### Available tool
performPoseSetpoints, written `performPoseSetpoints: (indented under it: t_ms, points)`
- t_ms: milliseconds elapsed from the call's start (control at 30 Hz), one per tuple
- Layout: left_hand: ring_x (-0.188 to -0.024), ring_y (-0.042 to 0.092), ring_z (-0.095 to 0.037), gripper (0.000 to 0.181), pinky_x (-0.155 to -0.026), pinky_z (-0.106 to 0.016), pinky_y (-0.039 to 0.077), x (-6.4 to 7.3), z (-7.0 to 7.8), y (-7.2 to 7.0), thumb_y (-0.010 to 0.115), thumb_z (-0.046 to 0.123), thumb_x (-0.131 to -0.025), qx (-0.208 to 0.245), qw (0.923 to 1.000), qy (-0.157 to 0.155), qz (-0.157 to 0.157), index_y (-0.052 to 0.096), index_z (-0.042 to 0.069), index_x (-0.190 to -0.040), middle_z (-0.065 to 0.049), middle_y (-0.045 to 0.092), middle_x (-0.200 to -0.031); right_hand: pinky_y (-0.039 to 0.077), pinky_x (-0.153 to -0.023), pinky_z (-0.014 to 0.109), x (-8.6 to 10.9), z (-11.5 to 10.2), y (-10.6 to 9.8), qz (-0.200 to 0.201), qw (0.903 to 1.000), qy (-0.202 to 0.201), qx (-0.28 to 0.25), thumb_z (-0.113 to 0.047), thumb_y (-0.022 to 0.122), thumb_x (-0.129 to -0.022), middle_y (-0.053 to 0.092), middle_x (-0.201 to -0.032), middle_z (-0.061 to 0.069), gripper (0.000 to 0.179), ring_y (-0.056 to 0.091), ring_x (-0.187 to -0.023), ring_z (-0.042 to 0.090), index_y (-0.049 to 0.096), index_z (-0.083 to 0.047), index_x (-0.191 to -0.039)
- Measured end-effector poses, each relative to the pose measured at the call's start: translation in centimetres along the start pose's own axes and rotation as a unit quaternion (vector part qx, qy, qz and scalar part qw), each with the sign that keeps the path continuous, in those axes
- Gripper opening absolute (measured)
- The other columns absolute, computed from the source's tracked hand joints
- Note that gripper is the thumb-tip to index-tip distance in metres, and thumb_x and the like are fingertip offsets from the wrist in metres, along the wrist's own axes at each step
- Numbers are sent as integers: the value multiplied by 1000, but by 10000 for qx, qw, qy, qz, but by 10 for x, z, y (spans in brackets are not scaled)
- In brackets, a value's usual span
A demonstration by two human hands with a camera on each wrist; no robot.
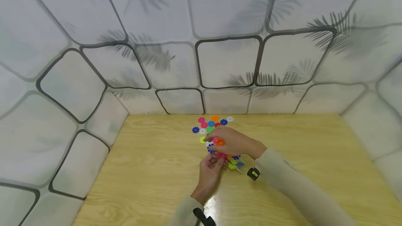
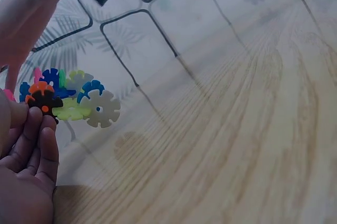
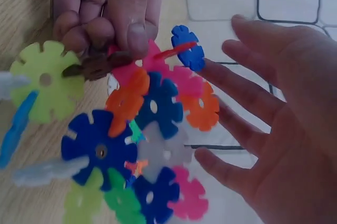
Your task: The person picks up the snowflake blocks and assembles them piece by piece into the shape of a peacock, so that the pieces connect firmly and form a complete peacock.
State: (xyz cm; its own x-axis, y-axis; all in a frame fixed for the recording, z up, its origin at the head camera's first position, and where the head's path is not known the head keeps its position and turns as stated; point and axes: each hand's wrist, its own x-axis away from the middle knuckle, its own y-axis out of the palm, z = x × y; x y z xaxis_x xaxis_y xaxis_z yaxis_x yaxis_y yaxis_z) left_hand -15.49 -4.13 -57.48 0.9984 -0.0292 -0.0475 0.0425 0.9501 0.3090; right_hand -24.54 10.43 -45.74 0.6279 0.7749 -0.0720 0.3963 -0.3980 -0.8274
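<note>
Slotted plastic snowflake discs are linked into one bunch, showing in the right wrist view as a dark blue disc (image 3: 100,148), a yellow-green disc (image 3: 31,63) and several others. My left hand (image 1: 209,173) pinches the near edge of this bunch; its thumb lies on a pink disc (image 3: 125,74), beside a brown disc (image 3: 96,67). Across the bunch, my right hand (image 1: 231,141) reaches in from the right with its fingers stretched out, near an orange disc (image 3: 202,109) and a small blue disc (image 3: 187,48). Whether those fingertips touch the discs cannot be made out.
More loose discs, such as a light blue one (image 1: 211,123) and a white one (image 1: 230,119), lie on the wooden table (image 1: 141,163) beyond the hands. A patterned wall (image 1: 229,62) rises at the table's back edge. Both wrists wear dark straps.
</note>
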Motion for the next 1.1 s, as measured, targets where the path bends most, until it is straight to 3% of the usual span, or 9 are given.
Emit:
performPoseSetpoints:
  t_ms: [100, 300, 533, 667, 800, 867, 1100]
  points:
    - [-77, 70, -4, 16, -75, -18, 60, 1, 4, -1, 62, -8, -103, -38, 10000, -49, 8, 55, -22, -103, 6, 70, -85, 53, -115, 49, -12, -3, 3, -332, 9993, 177, 55, -18, 73, -106, 79, -121, -1, 21, 70, -121, 22, 78, -13, -126]
    - [-78, 70, -6, 10, -76, -19, 60, 3, 5, 0, 64, -7, -103, -147, 9996, -238, 90, 58, -15, -100, 1, 70, -85, 60, -101, 40, -10, 1, 7, -373, 9987, 308, -176, -9, 76, -102, 79, -107, -5, 15, 71, -103, 12, 81, -18, -113]
    - [-79, 71, -6, 11, -78, -19, 60, 2, 6, 0, 66, -4, -103, -303, 9993, -198, 115, 61, -13, -100, -4, 72, -88, 58, -103, 42, -10, -4, 4, -400, 9989, 243, 98, -9, 78, -100, 77, -104, -7, 15, 69, -101, 11, 80, -21, -110]
    - [-79, 71, -6, 11, -77, -20, 61, 1, 2, -4, 66, -4, -104, -239, 9994, -164, 186, 61, -13, -101, 0, 72, -88, 57, -109, 49, -10, -1, -1, -350, 9988, 215, -253, -12, 74, -104, 79, -118, -2, 22, 72, -113, 20, 78, -18, -125]
    - [-82, 71, -9, 12, -78, -21, 61, -1, 0, -6, 64, -1, -106, 0, 9993, -123, 339, 60, -12, -106, 1, 73, -90, 53, -116, 58, -12, 17, -11, 340, 9924, 544, -1047, -17, 62, -112, 74, -140, 8, 32, 68, -134, 33, 71, -14, -142]
    - [-84, 70, -10, 12, -79, -23, 62, -2, 0, -6, 63, 1, -107, 166, 9989, -149, 409, 60, -10, -107, 0, 73, -93, 51, -117, 60, -13, 29, -16, 686, 9862, 825, -1264, -16, 58, -114, 73, -144, 13, 33, 66, -137, 37, 70, -11, -143]
    - [-85, 65, -9, 6, -77, -24, 61, -1, 2, -1, 58, 2, -110, 595, 9959, -171, 667, 58, 2, -103, 2, 69, -93, 54, -112, 61, -14, 78, -11, 800, 9818, 1489, -860, -3, 54, -110, 63, -146, 31, 40, 66, -128, 46, 60, 6, -149]
